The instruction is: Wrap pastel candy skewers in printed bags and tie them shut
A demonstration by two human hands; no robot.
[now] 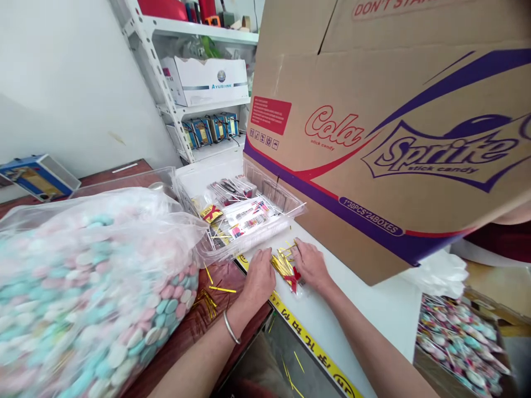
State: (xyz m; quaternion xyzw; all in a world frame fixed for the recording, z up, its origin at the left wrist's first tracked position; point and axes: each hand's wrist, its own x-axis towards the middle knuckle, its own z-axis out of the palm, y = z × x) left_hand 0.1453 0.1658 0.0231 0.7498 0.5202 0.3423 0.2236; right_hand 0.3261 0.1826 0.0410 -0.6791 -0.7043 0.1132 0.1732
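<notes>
Before the carton, worktop reaches its taped edge; left hand and right hand flank gold ties, grips unclear; carton-side tray holds packets.

A clear bag of pastel discs fills the red worktop's left side, with a blue-sided box by its far left corner. A printed cardboard carton stands along the white worktop's far right edge. A white Ayusi Ink box occupies the rack's middle shelf. Bottom right, blurred pieces, possibly wrapped sweets, fill another box.
</notes>
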